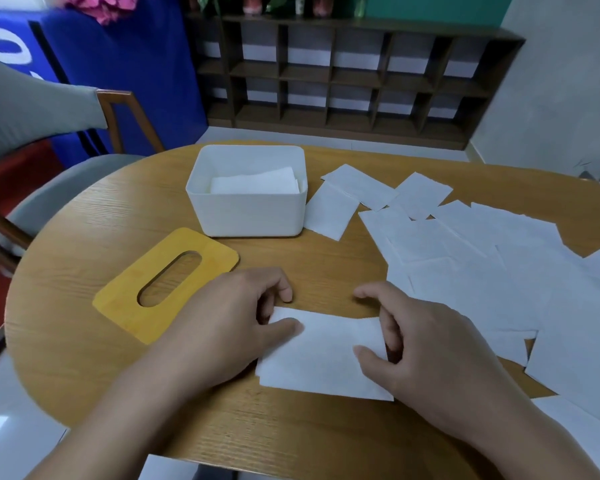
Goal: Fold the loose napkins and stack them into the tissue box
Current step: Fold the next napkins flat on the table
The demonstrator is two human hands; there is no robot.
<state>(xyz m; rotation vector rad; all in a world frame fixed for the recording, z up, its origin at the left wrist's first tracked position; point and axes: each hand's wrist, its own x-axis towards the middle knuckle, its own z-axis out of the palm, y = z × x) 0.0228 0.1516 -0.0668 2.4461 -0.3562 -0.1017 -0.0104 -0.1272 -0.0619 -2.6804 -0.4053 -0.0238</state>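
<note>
Your left hand [232, 313] pinches the left end of a folded napkin [323, 355] lying on the wooden table [291, 438], and your right hand [423, 344] pinches its right end. The open white tissue box [248, 197], holding folded napkins, stands beyond, with its yellow lid [167, 282] beside it and loose napkins [482, 265] spread to the right.

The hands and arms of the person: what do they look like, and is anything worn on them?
The left hand and the right hand are both bare, without gloves. No ring, watch or bracelet shows on either. The forearms are also uncovered as far as the picture's lower edge; no sleeve comes into view. The fingernails look short and unpainted.
</note>
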